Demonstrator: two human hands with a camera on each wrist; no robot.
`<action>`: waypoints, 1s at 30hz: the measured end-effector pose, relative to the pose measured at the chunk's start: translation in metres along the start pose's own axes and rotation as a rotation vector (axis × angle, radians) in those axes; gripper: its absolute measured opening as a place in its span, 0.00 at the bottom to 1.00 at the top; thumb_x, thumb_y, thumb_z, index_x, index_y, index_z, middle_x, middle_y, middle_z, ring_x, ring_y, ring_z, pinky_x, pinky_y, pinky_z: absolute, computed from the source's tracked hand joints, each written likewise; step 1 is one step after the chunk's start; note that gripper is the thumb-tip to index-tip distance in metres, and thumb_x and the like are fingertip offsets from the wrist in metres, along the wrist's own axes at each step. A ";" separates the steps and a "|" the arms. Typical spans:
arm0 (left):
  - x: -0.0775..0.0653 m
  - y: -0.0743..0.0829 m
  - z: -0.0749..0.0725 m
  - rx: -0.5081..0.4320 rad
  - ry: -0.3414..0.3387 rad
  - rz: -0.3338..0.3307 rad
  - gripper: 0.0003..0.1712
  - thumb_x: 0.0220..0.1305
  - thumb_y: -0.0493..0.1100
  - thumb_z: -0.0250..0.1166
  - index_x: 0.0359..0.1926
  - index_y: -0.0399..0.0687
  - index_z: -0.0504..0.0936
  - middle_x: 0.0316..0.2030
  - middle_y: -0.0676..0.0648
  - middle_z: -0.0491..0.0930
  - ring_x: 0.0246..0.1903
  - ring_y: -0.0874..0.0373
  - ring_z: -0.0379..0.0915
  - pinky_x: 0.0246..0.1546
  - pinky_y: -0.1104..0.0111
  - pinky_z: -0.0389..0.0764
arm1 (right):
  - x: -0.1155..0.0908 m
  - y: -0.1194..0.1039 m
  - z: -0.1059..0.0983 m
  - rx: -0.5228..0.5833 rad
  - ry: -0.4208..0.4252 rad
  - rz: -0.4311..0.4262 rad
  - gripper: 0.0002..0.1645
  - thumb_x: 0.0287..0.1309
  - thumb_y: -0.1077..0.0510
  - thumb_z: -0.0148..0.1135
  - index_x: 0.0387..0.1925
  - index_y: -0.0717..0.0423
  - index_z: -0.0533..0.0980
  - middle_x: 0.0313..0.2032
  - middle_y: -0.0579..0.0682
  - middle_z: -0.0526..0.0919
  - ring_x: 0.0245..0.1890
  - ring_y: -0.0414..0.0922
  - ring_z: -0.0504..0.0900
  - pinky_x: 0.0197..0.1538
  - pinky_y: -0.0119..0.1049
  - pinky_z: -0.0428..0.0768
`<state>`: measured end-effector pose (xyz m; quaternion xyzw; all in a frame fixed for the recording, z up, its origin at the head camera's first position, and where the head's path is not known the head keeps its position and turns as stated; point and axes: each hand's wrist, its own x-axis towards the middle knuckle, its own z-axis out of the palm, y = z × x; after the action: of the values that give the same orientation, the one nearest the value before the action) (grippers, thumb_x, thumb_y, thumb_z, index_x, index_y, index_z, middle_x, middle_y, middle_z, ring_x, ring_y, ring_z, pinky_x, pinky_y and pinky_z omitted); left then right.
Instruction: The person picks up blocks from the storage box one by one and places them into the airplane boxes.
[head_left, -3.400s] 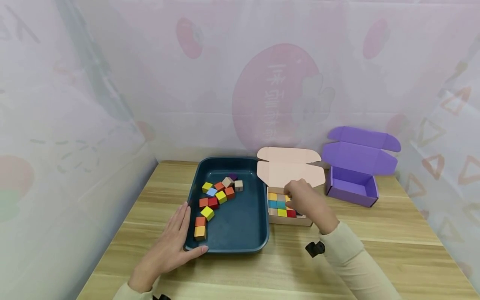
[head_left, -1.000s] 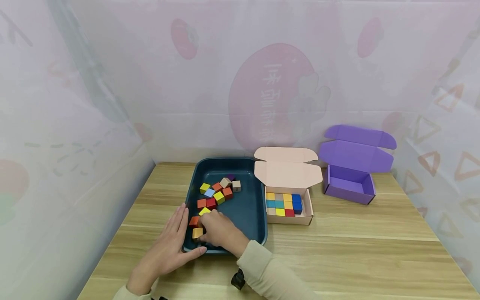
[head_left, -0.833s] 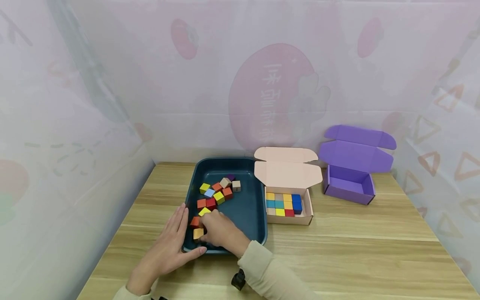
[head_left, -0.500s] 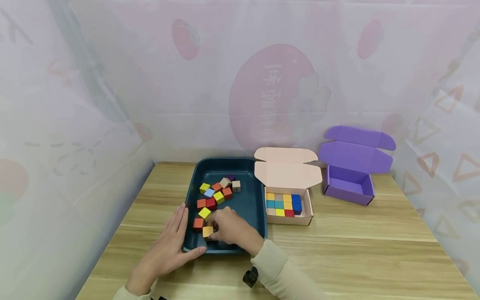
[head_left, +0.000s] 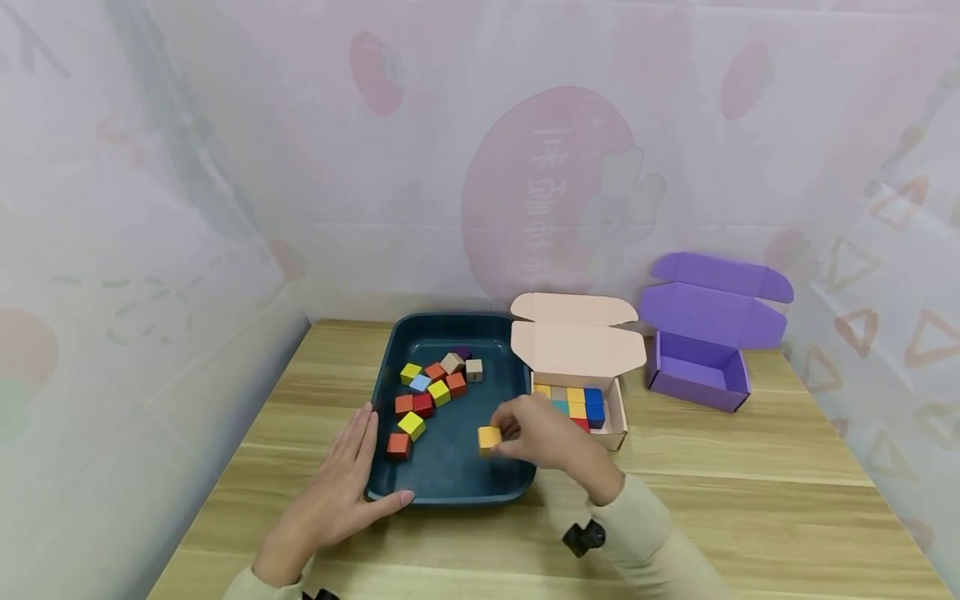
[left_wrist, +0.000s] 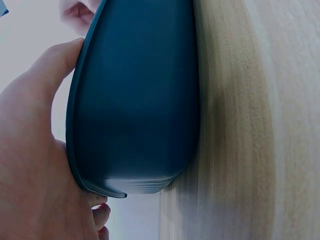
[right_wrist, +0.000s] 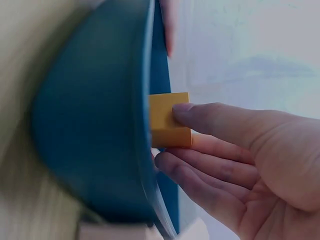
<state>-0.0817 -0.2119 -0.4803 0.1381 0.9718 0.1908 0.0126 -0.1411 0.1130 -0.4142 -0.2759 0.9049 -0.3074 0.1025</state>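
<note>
One pinched amber cube moved right, leaving twelve others in the tray.

Far wall: pale, large pink shape with white lettering
Left wall: pale, faint dashes
Right wall: pale, orange triangles
Bench: light wood, streaked grain
Light: soft, fairly even

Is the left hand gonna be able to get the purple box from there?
Probably not easily: the left hand rests at the near left corner of the tray, and the right hand and peach box lie between it and the purple box.
</note>
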 end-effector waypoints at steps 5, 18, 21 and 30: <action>0.000 0.000 -0.002 0.001 0.002 0.005 0.72 0.60 0.79 0.64 0.85 0.38 0.43 0.86 0.38 0.37 0.84 0.36 0.39 0.80 0.34 0.52 | -0.024 0.020 -0.029 -0.077 0.102 -0.080 0.09 0.56 0.60 0.80 0.37 0.57 0.88 0.35 0.49 0.92 0.35 0.40 0.90 0.40 0.33 0.90; 0.000 -0.001 -0.002 -0.004 0.001 0.010 0.72 0.61 0.79 0.64 0.85 0.38 0.42 0.86 0.38 0.37 0.84 0.36 0.38 0.80 0.34 0.51 | -0.071 0.065 -0.085 -0.096 0.173 -0.015 0.11 0.54 0.65 0.80 0.40 0.61 0.87 0.36 0.53 0.92 0.36 0.45 0.92 0.39 0.34 0.90; 0.000 0.000 -0.002 -0.009 0.002 0.010 0.72 0.61 0.79 0.65 0.85 0.38 0.43 0.86 0.38 0.37 0.84 0.36 0.37 0.80 0.33 0.51 | -0.075 0.075 -0.088 -0.106 0.154 0.053 0.11 0.55 0.63 0.80 0.40 0.59 0.88 0.36 0.51 0.92 0.36 0.43 0.91 0.39 0.33 0.90; -0.001 0.001 -0.001 -0.010 -0.003 0.008 0.72 0.61 0.79 0.64 0.85 0.38 0.43 0.86 0.38 0.37 0.84 0.36 0.38 0.80 0.34 0.50 | -0.073 0.102 -0.084 -0.096 0.155 0.093 0.13 0.53 0.65 0.80 0.41 0.61 0.88 0.39 0.54 0.90 0.36 0.44 0.91 0.38 0.35 0.90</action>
<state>-0.0810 -0.2113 -0.4790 0.1421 0.9702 0.1955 0.0139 -0.1549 0.2633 -0.4085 -0.2137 0.9356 -0.2791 0.0331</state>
